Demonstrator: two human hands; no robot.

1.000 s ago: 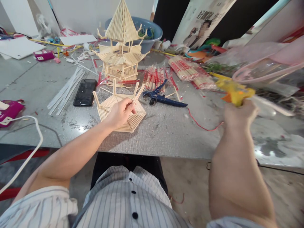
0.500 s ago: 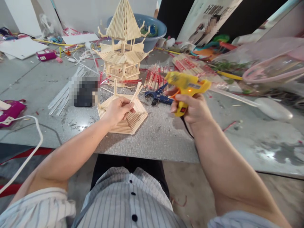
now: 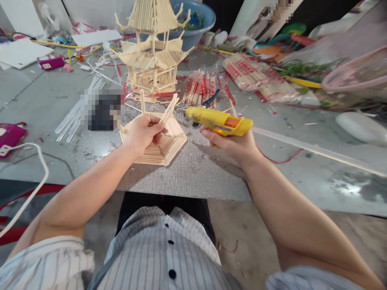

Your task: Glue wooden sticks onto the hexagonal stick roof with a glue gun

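My left hand is closed in a pinch on a few thin wooden sticks that slant up to the right. Below that hand lies a hexagonal stick panel, made of wooden sticks laid side by side, partly covered by the hand. My right hand is wrapped round a yellow glue gun, whose nozzle points left toward the sticks without touching them. A long clear glue stick trails from the gun's back end. Behind the panel stands a tiered pagoda model built of the same sticks.
Packs of sticks in red-printed wrapping lie behind my right hand. Blue-handled pliers are partly hidden by the gun. White strips and a blurred dark object lie left. A blue basin stands behind the pagoda.
The glue gun has moved left and down, closer to the sticks, and turned so its nozzle faces them. My left hand keeps its pinch nearly in place. The view has shifted slightly.
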